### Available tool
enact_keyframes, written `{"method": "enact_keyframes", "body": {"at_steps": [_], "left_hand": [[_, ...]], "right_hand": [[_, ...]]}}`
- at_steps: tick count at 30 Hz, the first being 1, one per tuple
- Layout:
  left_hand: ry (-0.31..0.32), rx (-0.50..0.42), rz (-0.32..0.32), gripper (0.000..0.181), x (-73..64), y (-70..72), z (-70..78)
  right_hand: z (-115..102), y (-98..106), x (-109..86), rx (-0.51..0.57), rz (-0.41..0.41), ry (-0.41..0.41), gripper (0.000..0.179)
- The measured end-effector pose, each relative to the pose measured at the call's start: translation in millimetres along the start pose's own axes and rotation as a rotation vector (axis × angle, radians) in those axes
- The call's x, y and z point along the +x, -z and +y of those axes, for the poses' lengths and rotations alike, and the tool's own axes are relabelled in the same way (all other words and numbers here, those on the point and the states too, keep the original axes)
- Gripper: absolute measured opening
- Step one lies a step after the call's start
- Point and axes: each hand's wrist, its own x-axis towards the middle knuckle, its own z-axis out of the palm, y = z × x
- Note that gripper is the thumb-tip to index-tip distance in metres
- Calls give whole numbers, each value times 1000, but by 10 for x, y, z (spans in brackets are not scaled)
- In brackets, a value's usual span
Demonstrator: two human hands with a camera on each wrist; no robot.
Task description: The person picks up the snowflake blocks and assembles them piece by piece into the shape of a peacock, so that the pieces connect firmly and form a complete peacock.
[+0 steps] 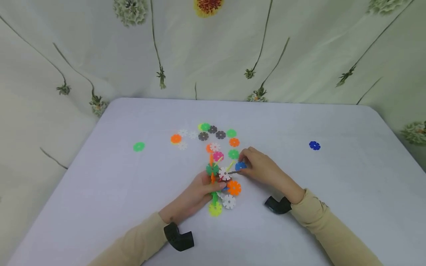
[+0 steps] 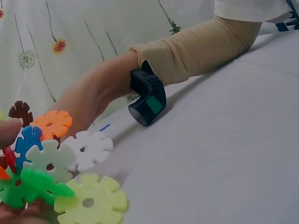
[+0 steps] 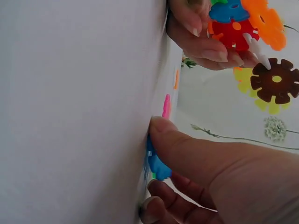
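My left hand (image 1: pixel 196 192) grips a cluster of interlocked plastic snowflake discs (image 1: pixel 229 201), its thumb laid across the front. The cluster joins green, orange, white, red, blue, brown and yellow discs at various angles. In the left wrist view, a pale yellow disc (image 2: pixel 88 202) sticks out at its lower end. A brown disc (image 3: pixel 275 80) projects from it in the right wrist view. Just right of the cluster, my right hand (image 1: pixel 266 168) pinches a blue disc (image 1: pixel 240 166) between thumb and fingers, close to the tabletop.
Loose discs lie on the white table (image 1: pixel 100 192) beyond my hands, among them grey (image 1: pixel 220 135), green (image 1: pixel 233 154) and pink (image 1: pixel 218 156) ones. A green disc (image 1: pixel 139 146) lies far left, a dark blue disc (image 1: pixel 314 145) far right. A flower-printed cloth (image 1: pixel 213 55) hangs behind.
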Motion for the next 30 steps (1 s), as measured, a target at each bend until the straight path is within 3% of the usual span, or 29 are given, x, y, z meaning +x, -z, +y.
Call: {"method": "enact_keyframes", "body": {"at_steps": [3,5,7,11,15,20,25,30], "left_hand": [[-22,36,30,61,-14,31,18],[-31,50,53,59,-21,51,28],[-34,55,76,56,-26,70,38],[-35,29,111,50,-20,89,54],[-21,-8,141,48,-3,91,66],[-8,-13,162,42,9,84,60],[-1,-17,185,37,8,72,69],[4,-39,191,37,-14,70,84]], "right_hand": [[16,1,-12,94,-2,-3,20],[39,11,-29,219,-24,-30,15],[60,26,-52,386,-54,-69,8],[58,25,-88,778,-132,-143,17],[-4,-63,-124,1030,-250,-163,16],[-65,-160,-172,1215,-366,-161,16],[-82,-182,-181,1284,-455,-146,19],[-116,-216,-181,1377,-472,-207,26]]}}
